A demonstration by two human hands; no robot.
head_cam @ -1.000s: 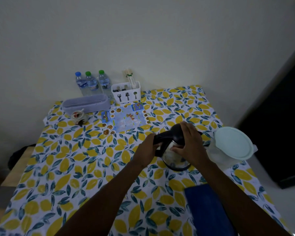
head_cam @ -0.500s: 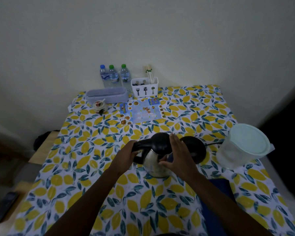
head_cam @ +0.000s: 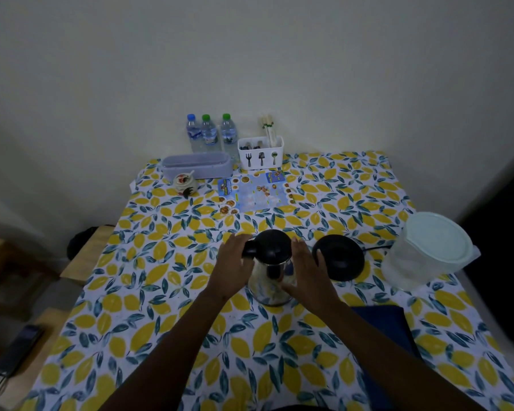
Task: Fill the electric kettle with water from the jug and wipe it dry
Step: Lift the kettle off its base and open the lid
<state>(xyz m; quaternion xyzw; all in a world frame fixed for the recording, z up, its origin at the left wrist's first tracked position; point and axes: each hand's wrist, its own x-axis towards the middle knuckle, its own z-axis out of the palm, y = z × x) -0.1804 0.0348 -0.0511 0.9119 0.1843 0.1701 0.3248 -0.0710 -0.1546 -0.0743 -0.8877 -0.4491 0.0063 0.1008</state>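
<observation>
A steel electric kettle (head_cam: 272,280) with a black lid and handle stands on the lemon-print tablecloth (head_cam: 166,292), to the left of its round black base (head_cam: 339,258). My left hand (head_cam: 235,268) is wrapped around the black handle on the kettle's left side. My right hand (head_cam: 307,271) lies flat against the kettle's right side with its fingers straight. A clear plastic jug (head_cam: 425,256) with a pale green lid stands at the right edge. A dark blue cloth (head_cam: 383,324) lies near my right forearm, partly hidden by it.
Against the wall stand three water bottles (head_cam: 209,133), a white cutlery holder (head_cam: 261,152) and a lilac box (head_cam: 196,166). A small patterned pot (head_cam: 185,183) and a blue menu card (head_cam: 257,192) lie in front. A wooden bench (head_cam: 80,256) is to the left.
The kettle has come off its black base and moved left; the base now shows bare on its right. My view has shifted, so the table sits more central.
</observation>
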